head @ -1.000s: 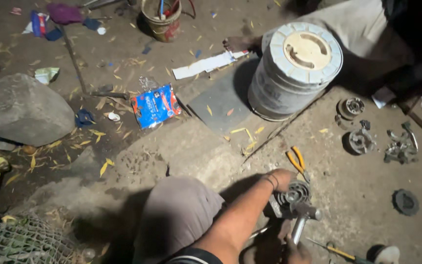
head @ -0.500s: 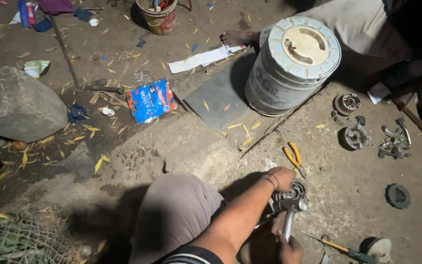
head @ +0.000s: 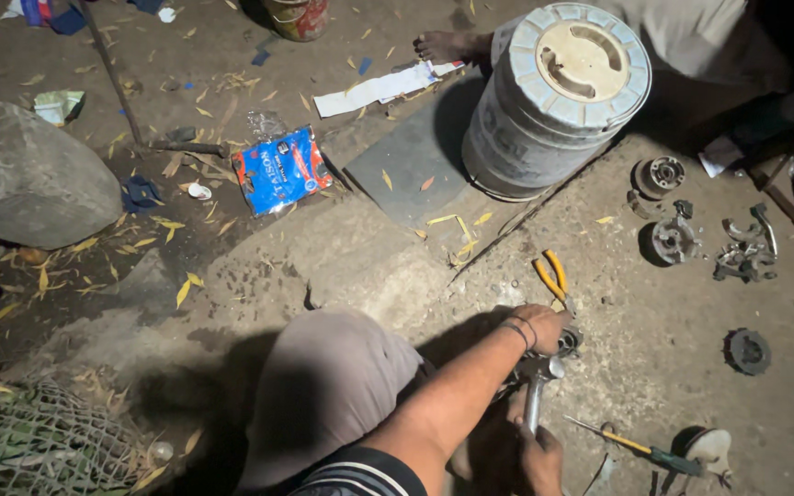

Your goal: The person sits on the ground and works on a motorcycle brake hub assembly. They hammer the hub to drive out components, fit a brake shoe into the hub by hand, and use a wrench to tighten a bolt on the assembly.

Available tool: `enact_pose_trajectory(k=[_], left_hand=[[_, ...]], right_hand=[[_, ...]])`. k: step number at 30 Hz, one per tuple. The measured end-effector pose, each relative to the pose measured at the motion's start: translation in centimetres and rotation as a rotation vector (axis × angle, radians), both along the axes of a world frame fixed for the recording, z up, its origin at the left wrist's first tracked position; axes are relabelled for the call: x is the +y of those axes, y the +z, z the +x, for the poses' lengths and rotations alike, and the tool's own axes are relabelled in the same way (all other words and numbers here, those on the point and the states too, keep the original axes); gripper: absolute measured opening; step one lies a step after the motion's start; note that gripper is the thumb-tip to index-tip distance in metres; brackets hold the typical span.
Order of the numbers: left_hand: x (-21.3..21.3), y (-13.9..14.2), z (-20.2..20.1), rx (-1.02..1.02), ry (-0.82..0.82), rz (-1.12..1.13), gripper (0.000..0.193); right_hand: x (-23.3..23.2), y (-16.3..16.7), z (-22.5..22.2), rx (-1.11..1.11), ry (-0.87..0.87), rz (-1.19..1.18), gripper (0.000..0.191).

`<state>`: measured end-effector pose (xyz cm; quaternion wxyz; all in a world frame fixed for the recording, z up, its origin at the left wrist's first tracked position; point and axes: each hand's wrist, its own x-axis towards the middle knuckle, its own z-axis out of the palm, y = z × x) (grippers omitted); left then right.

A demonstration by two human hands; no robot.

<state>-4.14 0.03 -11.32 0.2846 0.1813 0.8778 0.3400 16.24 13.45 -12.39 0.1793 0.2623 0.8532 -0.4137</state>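
My left hand (head: pixel 540 324) presses down on a round metal machine part (head: pixel 568 343) on the concrete floor; most of the part is hidden under the hand. My right hand (head: pixel 538 456), low in the frame, grips the handle of a metal wrench (head: pixel 535 393) whose head meets the part. My bent knee (head: pixel 328 381) in grey trousers sits left of the arms. Yellow-handled pliers (head: pixel 550 276) lie just above my left hand.
A large grey plastic drum (head: pixel 558 96) stands upper right, with another person's bare foot (head: pixel 448 44) beside it. Loose metal parts (head: pixel 674 239) lie to the right, a screwdriver (head: pixel 634 447) at lower right, a blue packet (head: pixel 279 169), a big stone (head: pixel 29 179) left, netting (head: pixel 39 445) lower left.
The view has drifted upward and to the right on the scene. My left hand has closed more over the metal part, and the wrench stays under it.
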Motion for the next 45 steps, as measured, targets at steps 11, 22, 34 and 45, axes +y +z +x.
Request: enact_pose_trajectory(k=[11,22,34,45], left_hand=[[-0.3,0.6,0.1,0.035,-0.022,-0.011,0.055],[0.2,-2.5,0.7,0.090,0.144,0.209,0.053],[0.3,-2.6,1.8,0.162,0.201,0.213,0.048],[1.8,-3.9,1.0,0.218,0.168,0.214,0.039]], right_hand=[[-0.1,0.3,0.0,-0.064,-0.002,0.001,0.049],[0.0,-0.2,0.4,-0.272,-0.239,-0.302,0.034],[-1.5,2.2,0.5,-0.253,-0.237,-0.189,0.037],[-1.4,2.7,-0.1,-0.076,-0.008,-0.075,0.032]])
